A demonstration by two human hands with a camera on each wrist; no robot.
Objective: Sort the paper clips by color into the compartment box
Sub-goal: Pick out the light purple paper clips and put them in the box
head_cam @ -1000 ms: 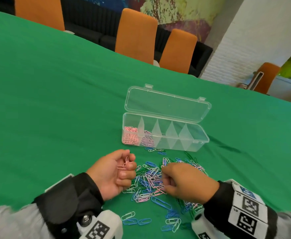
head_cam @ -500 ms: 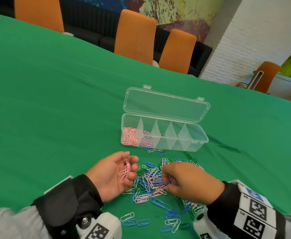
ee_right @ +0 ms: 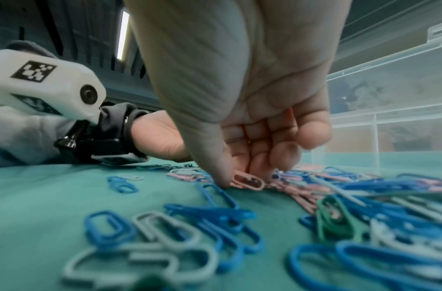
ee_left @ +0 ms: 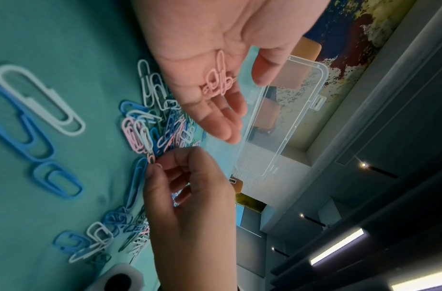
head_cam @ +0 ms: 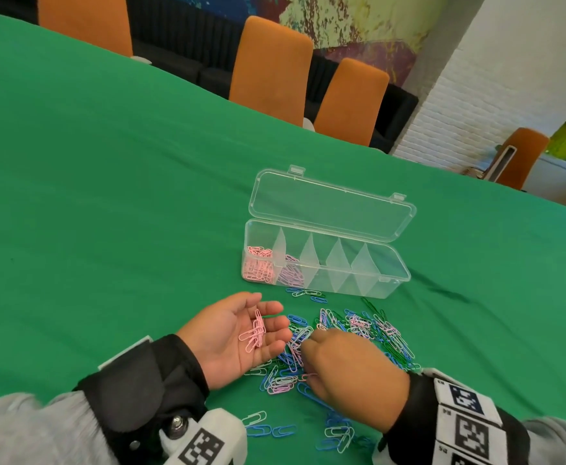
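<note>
A: Paper clips, the mixed plastic-coated heap, lie loose on the green-covered table, just in front of the clear plastic compartment box with its lid laid back. Which hand is doing the picking?

B: The right hand. Its grip is closing thumb against fingertips on one pink paper clip at the near edge of the heap; the right wrist view shows the clip tipped up off the cloth.

A: And the left hand?

B: Palm up beside the heap, fingers relaxed and spread, with a small bunch of collected pink clips lying loose across it. It isn't gripping them.

A: So how to do this step well?

B: I'd lift the pinched clip straight up so it doesn't drag a blue or white neighbour hooked through it. Then lay it on the left palm and keep that palm level, since nothing holds the bunch.

A: Where should they go?

B: The leftmost compartment already holds pink clips; the next one holds paler, lilac-looking ones, so match the shade carefully. The other compartments look empty.
</note>
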